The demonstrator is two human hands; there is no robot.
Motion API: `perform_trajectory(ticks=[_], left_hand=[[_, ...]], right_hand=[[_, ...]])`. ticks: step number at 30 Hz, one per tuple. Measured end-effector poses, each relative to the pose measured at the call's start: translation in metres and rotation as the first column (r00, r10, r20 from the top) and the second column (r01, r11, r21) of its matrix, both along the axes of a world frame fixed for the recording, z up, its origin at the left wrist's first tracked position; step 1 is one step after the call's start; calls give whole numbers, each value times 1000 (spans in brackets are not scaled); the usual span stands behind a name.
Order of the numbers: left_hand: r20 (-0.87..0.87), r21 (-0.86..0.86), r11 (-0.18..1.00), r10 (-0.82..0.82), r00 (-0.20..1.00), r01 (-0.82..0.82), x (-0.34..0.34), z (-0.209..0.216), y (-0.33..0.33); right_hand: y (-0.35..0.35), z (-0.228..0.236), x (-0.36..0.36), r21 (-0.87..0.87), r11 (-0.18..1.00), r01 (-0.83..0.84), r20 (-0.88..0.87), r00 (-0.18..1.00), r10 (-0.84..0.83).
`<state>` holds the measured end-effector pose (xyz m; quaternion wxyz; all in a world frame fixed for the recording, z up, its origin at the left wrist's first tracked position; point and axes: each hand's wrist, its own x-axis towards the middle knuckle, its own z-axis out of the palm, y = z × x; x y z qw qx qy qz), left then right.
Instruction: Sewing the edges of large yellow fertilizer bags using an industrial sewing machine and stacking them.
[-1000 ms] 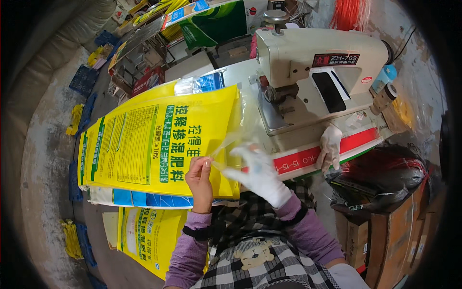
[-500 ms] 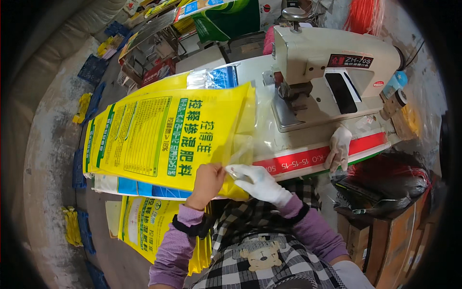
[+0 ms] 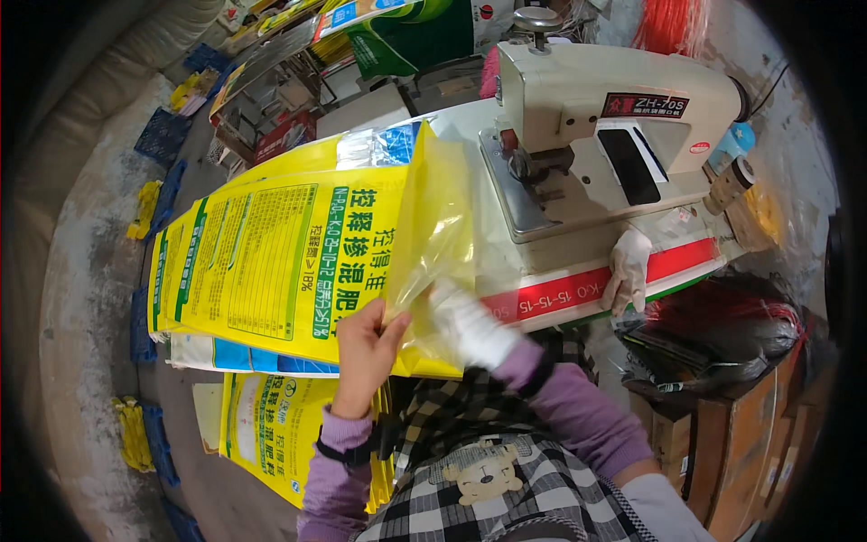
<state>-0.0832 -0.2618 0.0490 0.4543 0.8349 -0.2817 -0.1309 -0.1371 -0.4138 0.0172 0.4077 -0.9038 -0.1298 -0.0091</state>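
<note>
A large yellow printed bag [image 3: 262, 257] lies on the table, its mouth toward the sewing machine. My bare left hand [image 3: 370, 339] pinches the bag's near edge close to the mouth, thumb against fingers. Clear plastic film, apparently a liner [image 3: 442, 239], sticks out of the mouth and stands partly lifted. Against this film is my right hand [image 3: 470, 325] in a white glove, smeared by motion; whether its fingers grip the film cannot be told. Beyond the mouth stands a cream sewing machine [image 3: 614, 108], its needle area apart from the bag.
A black phone [image 3: 628, 167] rests on the machine's base. An off-white glove [image 3: 629, 269] hangs over the red-striped table edge [image 3: 560, 292]. More yellow bags [image 3: 271, 429] are stacked lower, at near left. At right, a dark plastic-wrapped bundle [image 3: 722, 339] sits on cardboard boxes [image 3: 741, 452].
The bag's mouth has opened wider and the film has risen. My left hand has shifted slightly left along the edge, its thumb now showing. My right hand has moved up against the film.
</note>
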Motion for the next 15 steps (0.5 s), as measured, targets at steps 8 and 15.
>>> perform_trajectory(ticks=[8,15], left_hand=[[366,361,903,90,926,-230,-66,32,92],[367,287,921,148,918,-263,-87,22,105]], right_hand=[[-25,0,25,-326,912,-249,-437,895,88],[-75,-19,11,200,768,609,-224,791,-569]])
